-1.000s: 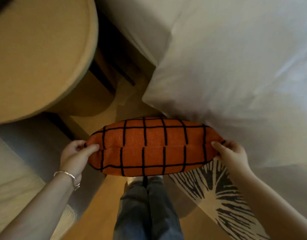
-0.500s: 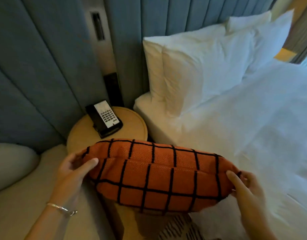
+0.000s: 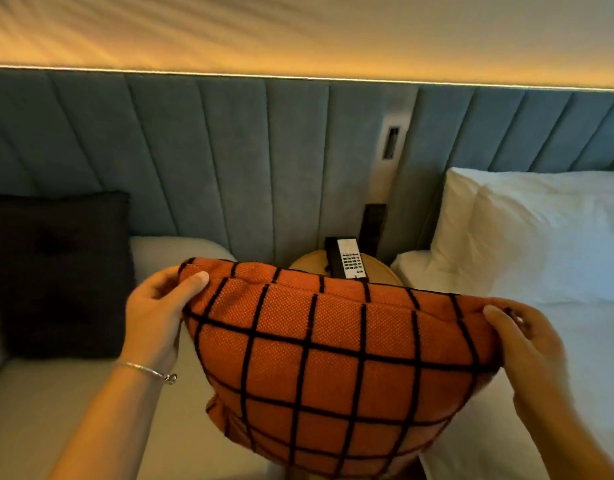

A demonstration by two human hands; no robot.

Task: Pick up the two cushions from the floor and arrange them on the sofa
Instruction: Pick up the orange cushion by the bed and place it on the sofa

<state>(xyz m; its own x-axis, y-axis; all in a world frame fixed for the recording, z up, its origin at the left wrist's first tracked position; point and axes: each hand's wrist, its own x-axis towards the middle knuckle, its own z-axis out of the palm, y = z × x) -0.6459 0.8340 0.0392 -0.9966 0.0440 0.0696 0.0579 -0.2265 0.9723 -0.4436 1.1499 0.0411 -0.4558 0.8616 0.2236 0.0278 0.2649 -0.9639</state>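
Note:
An orange cushion (image 3: pixel 336 362) with a black grid pattern hangs in front of me, held by its two upper corners. My left hand (image 3: pixel 156 306) grips the upper left corner, a thin bracelet on its wrist. My right hand (image 3: pixel 520 337) grips the upper right corner. A dark, almost black cushion (image 3: pixel 56 271) stands upright on the beige sofa (image 3: pixel 49 410) at the left, leaning on the blue padded wall panel. The orange cushion hangs over the sofa's right end and the gap beside the bed.
A round wooden side table (image 3: pixel 381 268) with a black and white phone (image 3: pixel 347 258) stands behind the cushion, between sofa and bed. A bed with white sheets and pillows (image 3: pixel 527 233) fills the right. The blue padded panel (image 3: pixel 229 157) runs along the back wall.
My view has swung up from the floor to the wall and turned left, bringing the sofa and dark cushion into sight. The orange cushion has risen with both hands still gripping its ends.

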